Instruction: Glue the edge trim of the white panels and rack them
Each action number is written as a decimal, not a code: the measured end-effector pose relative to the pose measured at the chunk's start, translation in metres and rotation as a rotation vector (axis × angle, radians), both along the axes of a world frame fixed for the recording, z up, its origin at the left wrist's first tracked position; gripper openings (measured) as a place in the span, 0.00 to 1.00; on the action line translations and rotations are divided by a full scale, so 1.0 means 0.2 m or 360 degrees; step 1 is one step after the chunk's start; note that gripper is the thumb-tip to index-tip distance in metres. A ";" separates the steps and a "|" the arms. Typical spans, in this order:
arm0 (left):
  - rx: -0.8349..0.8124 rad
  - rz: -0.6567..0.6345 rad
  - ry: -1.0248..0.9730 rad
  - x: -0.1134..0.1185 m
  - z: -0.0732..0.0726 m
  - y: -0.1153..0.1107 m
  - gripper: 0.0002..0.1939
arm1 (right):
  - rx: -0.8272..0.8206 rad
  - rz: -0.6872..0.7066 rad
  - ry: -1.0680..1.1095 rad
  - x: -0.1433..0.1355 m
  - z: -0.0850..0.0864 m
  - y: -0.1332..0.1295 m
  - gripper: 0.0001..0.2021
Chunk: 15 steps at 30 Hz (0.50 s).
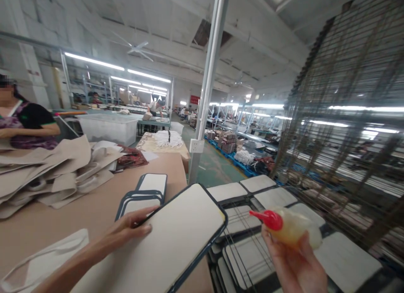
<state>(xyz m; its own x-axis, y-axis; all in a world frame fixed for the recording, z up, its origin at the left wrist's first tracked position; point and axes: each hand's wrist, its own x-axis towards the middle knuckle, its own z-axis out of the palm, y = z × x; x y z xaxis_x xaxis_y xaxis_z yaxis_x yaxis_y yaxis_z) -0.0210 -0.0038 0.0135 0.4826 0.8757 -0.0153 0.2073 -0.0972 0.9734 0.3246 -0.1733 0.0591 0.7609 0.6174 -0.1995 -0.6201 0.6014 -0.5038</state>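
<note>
My left hand (135,225) grips the edge of a white rectangular panel (183,225) with rounded corners and a dark blue border, thumb on top. The panel is tilted and held above the table's edge. In my right hand (293,259) is a squeeze bottle (299,228) of yellowish, see-through plastic, its red nozzle (267,218) pointing left toward the panel. Nozzle and panel are apart. Smaller panels with the same dark border (153,184) lie on the table behind my left hand.
A wire rack (246,251) bearing several white panels stands at right, with raised wire shelves (328,95) above it. Beige cut pieces (63,167) heap on the brown table (164,167). A metal post (206,74) rises ahead. A co-worker (28,120) sits at far left.
</note>
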 end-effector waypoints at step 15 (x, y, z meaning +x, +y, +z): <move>0.0268 0.0326 0.0245 -0.10 -0.02 -0.22 0.31 | 0.0177 0.0445 0.0552 -0.06 -0.33 0.04 0.25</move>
